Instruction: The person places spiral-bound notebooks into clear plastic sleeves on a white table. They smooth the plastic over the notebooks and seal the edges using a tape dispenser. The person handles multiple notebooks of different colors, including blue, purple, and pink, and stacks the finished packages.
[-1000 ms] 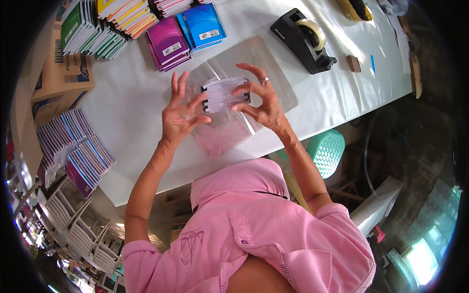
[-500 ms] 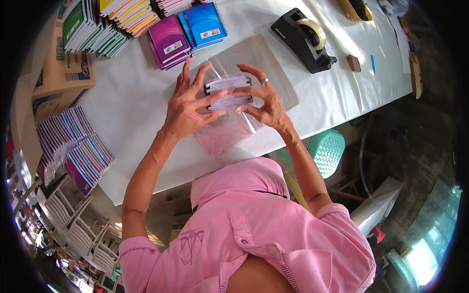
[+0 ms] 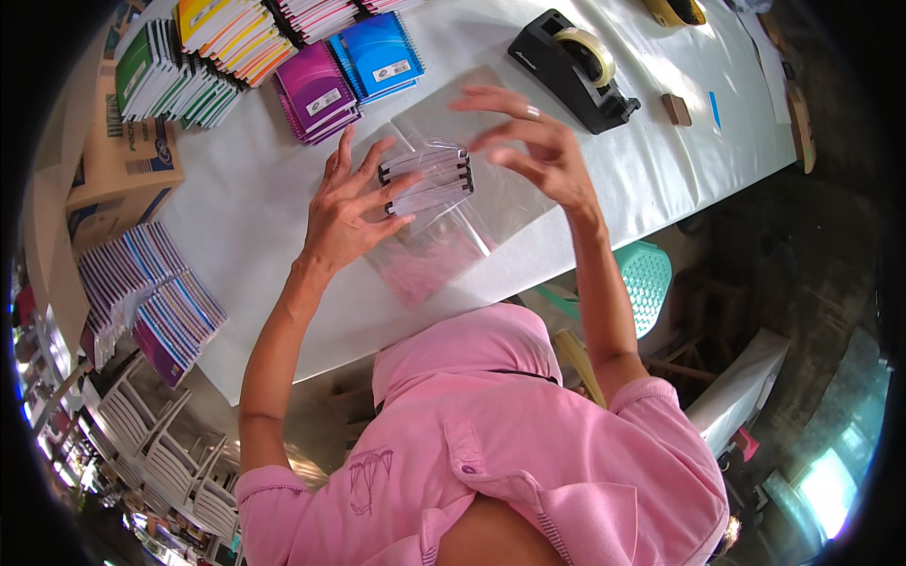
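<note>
A small stack of notebooks (image 3: 432,182) stands edge-up on clear plastic bags (image 3: 444,245) on the table, white page edges and dark corner pieces showing. Clear film seems to lie over it. My left hand (image 3: 351,196) grips the stack's left end, thumb low and fingers spread along the side. To the right, my right hand (image 3: 543,151) is lifted off the stack, fingers apart, slightly blurred and holding nothing I can see.
Purple notebooks (image 3: 316,94) and blue notebooks (image 3: 379,57) lie beyond my hands, beside green notebooks (image 3: 156,80). At the back right are a black tape dispenser (image 3: 566,75) and a brown block (image 3: 677,109). A cardboard box (image 3: 127,174) and wrapped notebook stacks (image 3: 156,292) stand at left.
My right hand has left the stack, moving up and to the right. The left hand stays on the stack's left end. The view has shifted slightly.
</note>
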The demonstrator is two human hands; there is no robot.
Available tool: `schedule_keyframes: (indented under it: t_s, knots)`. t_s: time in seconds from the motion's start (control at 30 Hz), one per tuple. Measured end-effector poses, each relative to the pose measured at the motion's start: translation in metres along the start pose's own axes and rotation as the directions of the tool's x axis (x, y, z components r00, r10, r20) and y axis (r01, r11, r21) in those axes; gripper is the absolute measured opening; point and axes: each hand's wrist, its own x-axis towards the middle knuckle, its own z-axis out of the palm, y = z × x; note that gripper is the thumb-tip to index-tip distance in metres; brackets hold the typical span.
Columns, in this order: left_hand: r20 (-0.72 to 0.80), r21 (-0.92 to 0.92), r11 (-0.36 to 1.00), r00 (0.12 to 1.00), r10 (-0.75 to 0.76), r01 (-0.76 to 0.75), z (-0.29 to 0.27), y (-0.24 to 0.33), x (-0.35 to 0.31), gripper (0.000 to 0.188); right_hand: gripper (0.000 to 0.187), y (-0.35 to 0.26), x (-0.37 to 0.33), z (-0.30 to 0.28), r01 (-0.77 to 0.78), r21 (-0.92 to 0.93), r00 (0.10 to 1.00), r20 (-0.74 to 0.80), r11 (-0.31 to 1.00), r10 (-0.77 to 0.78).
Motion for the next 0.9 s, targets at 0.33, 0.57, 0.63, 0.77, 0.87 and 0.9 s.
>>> schedule_keyframes:
  t_s: [0.33, 0.57, 0.63, 0.77, 0.87, 0.9]
  knots:
    - [-0.038, 0.048, 0.998, 0.998, 0.052, -0.050, 0.002, 0.007, 0.004, 0.050, 0.032, 0.028, -0.042, 0.057, -0.070, -0.126, 0.988, -0.148, 0.990, 0.051]
    - [-0.063, 0.025, 0.994, 0.992, 0.108, -0.106, -0.003, 0.003, 0.016, 0.035, 0.018, 0.015, -0.030, 0.058, -0.187, -0.171, 0.968, -0.197, 0.967, 0.153]
    - [-0.110, -0.083, 0.991, 0.990, 0.091, -0.101, 0.001, -0.004, 0.018, 0.038, 0.019, 0.017, -0.026, 0.057, -0.166, -0.222, 0.971, -0.205, 0.961, 0.121]
    - [-0.201, -0.417, 0.909, 0.973, -0.114, 0.021, 0.005, 0.003, 0.026, 0.048, 0.022, 0.016, -0.017, 0.050, -0.324, -0.070, 0.930, -0.205, 0.944, 0.304]
    - [0.130, -0.671, 0.679, 0.949, -0.288, 0.298, 0.002, -0.005, 0.034, 0.057, 0.022, 0.015, -0.005, 0.046, -0.368, 0.123, 0.897, -0.214, 0.922, 0.386]
    - [0.317, -0.702, 0.561, 0.898, -0.306, 0.439, 0.000, -0.012, 0.038, 0.056, 0.021, 0.016, -0.002, 0.044, -0.427, 0.168, 0.878, -0.159, 0.888, 0.452]
